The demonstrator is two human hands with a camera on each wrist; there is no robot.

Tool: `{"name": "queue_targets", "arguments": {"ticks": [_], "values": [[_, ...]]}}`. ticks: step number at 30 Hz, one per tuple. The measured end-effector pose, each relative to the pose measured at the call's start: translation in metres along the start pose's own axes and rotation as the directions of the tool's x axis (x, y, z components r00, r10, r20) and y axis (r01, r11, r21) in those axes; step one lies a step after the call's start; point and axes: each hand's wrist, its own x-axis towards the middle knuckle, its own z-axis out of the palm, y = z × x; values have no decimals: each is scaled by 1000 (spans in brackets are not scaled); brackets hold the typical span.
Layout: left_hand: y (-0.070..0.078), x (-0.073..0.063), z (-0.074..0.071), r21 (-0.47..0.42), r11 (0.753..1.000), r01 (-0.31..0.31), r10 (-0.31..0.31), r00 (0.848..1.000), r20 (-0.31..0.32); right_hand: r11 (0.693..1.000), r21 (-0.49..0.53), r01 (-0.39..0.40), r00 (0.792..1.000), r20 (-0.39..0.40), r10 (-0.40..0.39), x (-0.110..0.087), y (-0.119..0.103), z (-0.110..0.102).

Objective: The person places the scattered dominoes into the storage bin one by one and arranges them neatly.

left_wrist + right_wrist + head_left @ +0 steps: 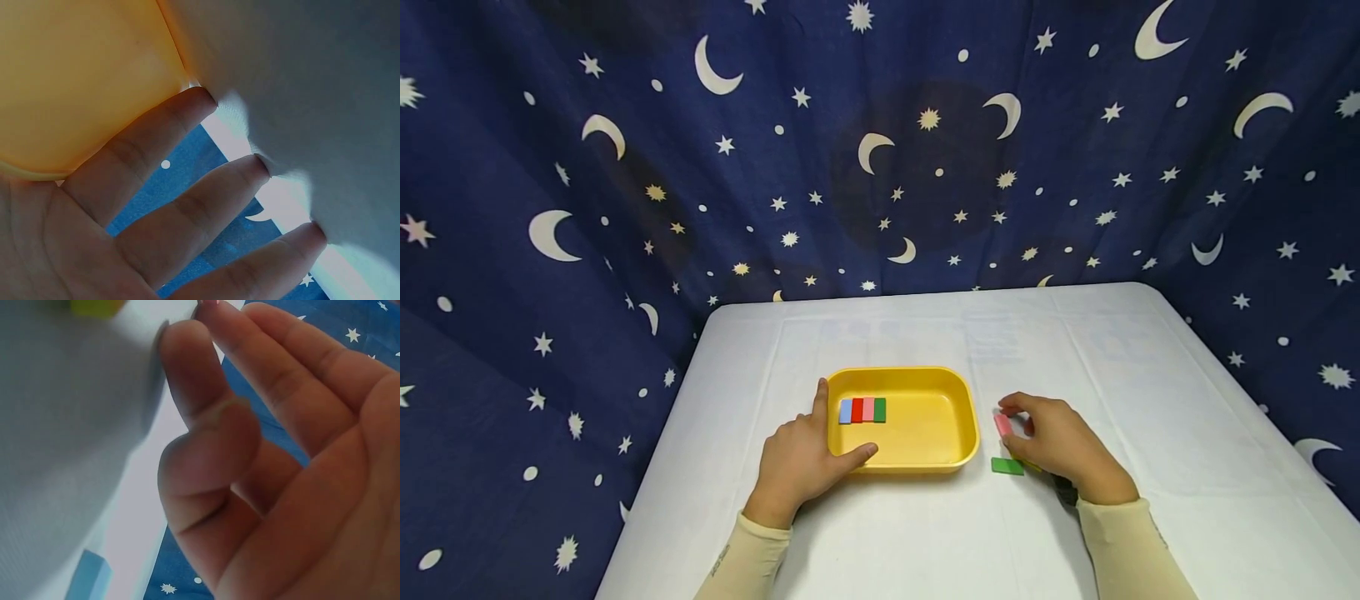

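Note:
My left hand (801, 454) rests against the left end of a yellow tray (970, 408), index finger along the rim and thumb over its front edge. Its other fingers stretch straight beside the tray wall, fingertips at the white cloth, in the left wrist view. Inside the tray, light blue (846, 412), red (857, 410), pink (868, 409) and green tiles (880, 410) lie side by side in a row. Right of the tray, my right hand (1060, 437) pinches a pink tile (1003, 424) between thumb and fingers. Near the thumb lies another green tile (1007, 467).
A yellow tile (1032, 466) peeks out from under the right hand, mostly hidden. In the right wrist view a blue piece (89, 575) shows at the lower left. White cloth covers the table (880, 542); a dark blue star-patterned curtain (940, 208) hangs behind and beside it.

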Motion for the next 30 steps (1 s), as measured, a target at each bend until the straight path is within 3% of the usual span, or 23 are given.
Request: {"name": "queue_targets", "arguments": {"ticks": [30], "values": [[-1, 0, 0, 0, 1000, 6, -6, 1000, 4, 1000, -9, 28, 1000, -12, -28, 0, -2, 1]]}}
